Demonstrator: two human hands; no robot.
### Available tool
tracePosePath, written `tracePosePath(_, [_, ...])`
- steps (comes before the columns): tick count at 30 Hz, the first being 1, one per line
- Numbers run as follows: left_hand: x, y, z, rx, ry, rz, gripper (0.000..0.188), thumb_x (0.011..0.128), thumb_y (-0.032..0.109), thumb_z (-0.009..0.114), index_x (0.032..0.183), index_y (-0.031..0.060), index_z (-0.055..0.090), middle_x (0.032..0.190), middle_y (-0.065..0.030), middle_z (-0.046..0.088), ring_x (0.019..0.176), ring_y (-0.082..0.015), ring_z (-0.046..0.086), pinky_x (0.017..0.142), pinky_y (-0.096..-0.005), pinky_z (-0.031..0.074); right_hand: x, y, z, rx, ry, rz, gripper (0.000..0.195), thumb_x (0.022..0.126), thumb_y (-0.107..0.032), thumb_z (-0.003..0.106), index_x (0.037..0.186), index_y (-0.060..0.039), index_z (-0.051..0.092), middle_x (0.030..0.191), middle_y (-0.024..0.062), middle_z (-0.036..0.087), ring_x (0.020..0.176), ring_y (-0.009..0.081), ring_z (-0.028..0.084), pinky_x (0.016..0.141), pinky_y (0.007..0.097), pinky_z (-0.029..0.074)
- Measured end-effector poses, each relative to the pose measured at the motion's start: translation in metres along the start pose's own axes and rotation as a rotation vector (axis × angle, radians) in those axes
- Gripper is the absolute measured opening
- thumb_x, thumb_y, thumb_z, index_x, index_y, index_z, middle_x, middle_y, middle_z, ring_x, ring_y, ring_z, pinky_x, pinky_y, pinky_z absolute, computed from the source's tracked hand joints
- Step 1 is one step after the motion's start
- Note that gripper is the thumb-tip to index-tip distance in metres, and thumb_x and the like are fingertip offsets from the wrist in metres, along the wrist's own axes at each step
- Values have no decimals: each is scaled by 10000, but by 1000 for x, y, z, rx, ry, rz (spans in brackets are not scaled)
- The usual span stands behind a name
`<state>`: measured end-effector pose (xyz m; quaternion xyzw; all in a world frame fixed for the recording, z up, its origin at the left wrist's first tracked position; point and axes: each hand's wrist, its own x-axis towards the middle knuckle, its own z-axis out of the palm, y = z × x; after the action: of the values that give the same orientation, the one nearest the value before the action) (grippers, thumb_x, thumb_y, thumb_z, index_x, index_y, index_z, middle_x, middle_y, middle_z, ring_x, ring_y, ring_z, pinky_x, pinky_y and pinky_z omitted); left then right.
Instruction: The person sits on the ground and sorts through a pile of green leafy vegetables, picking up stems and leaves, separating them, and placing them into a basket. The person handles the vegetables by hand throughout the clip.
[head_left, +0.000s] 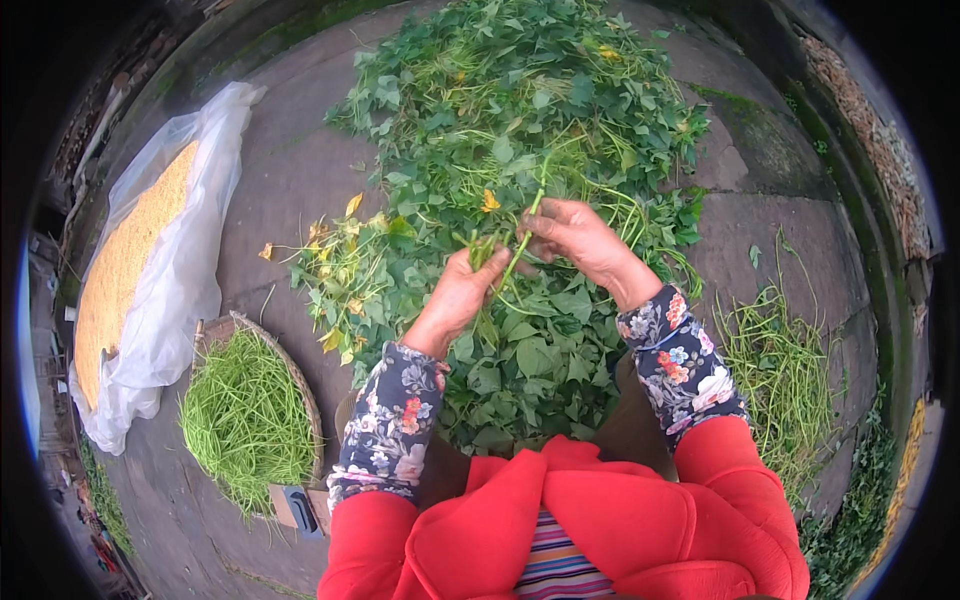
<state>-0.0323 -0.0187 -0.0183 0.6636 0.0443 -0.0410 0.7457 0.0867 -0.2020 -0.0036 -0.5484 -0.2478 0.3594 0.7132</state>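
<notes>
My left hand (469, 281) is closed on a small bunch of short green stems (484, 251), just left of the middle of the view. To its right, my right hand (574, 240) pinches a long green vine stem (536, 202) between thumb and fingers. The stem slants down towards my left hand; whether that hand also grips it cannot be told. Beneath and beyond both hands spreads a large heap of leafy green vines (480, 135), with a few yellow leaves. Broad green leaves (532, 360) lie in front of my body.
A woven basket (311, 405) of green stems (251, 412) stands at the left, beside a cardboard piece (285, 506). Beyond it, yellow grain (135, 255) lies on clear plastic sheeting (195, 277). Thin stripped vines (784, 382) are piled on the paving (772, 217) at the right.
</notes>
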Motion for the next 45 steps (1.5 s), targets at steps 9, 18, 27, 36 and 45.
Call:
tracePosePath(9, [3,-5,-7,-51,-41,-31,186,998,129,621,1143,30,681,972,9,689,821,-80,599,748,-245,496,7,5,-4,-341,94,-75,162,989,-182,621,1044,-29,620,873,-17,642,702,61,590,577,217,457])
tracePosePath(18, [1,12,0,1088,218,568,225,811,-24,646,1027,34,627,960,-115,649,909,-279,656,774,-367,532,4,0,4,-459,85,-41,161,934,-80,668,1054,-6,590,878,-2,638,724,41,552,619,227,453])
tracePosePath(27, [4,23,2,1404,211,769,279,715,0,625,986,63,642,929,-90,572,890,-297,590,737,-396,525,1,10,4,-566,59,-141,186,938,-123,652,1046,22,610,827,61,650,719,120,571,657,303,489])
tracePosePath(36, [15,22,-3,1462,363,917,248,720,20,620,962,70,647,897,-75,565,838,-285,593,671,-363,515,4,1,20,-163,74,-27,147,971,-100,603,1074,1,579,886,11,618,700,80,550,602,264,489])
tracePosePath(45, [5,54,55,-147,-7,-91,191,1041,215,554,977,56,637,750,41,572,643,-53,476,551,-219,353,12,-6,19,-380,524,-397,168,973,-86,568,1066,53,562,926,105,680,769,146,625,681,285,509])
